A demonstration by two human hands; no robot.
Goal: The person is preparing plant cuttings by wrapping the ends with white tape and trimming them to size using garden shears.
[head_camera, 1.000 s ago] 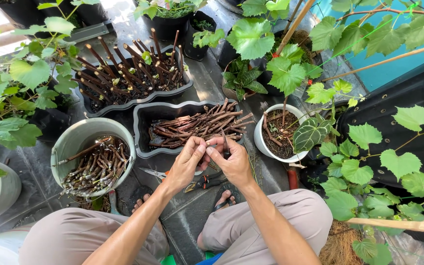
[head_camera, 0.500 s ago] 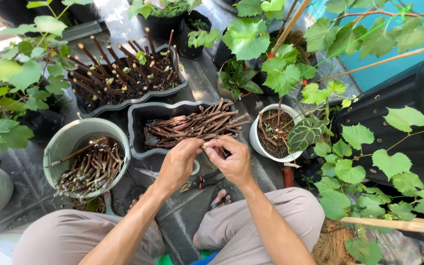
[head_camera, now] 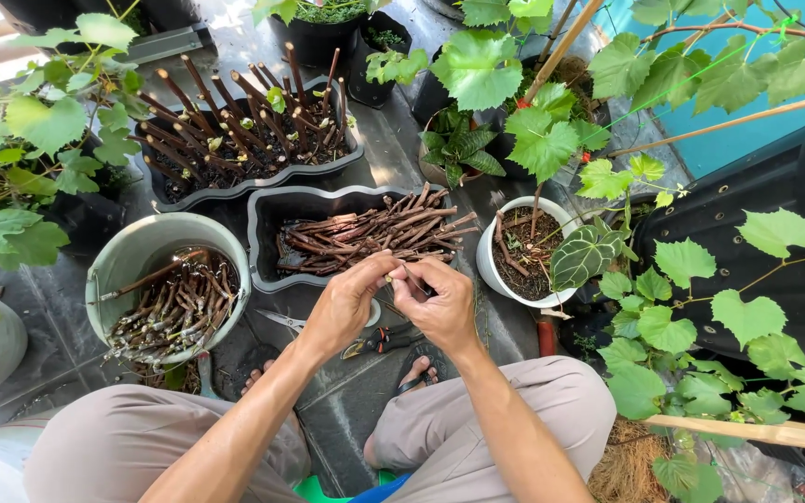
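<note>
Head view shows left hand [head_camera: 351, 303] and right hand [head_camera: 440, 303] pinching together on a short cutting [head_camera: 391, 276], just in front of the grey tray [head_camera: 267, 242]. Right fingers possibly hold a small blade; it could slip and cut the thumb.

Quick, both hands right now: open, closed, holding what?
Left hand: closed, fingertips pinching a short brown cutting.
Right hand: closed on the same cutting; a thin dark tool may be in it, unclear.
</note>
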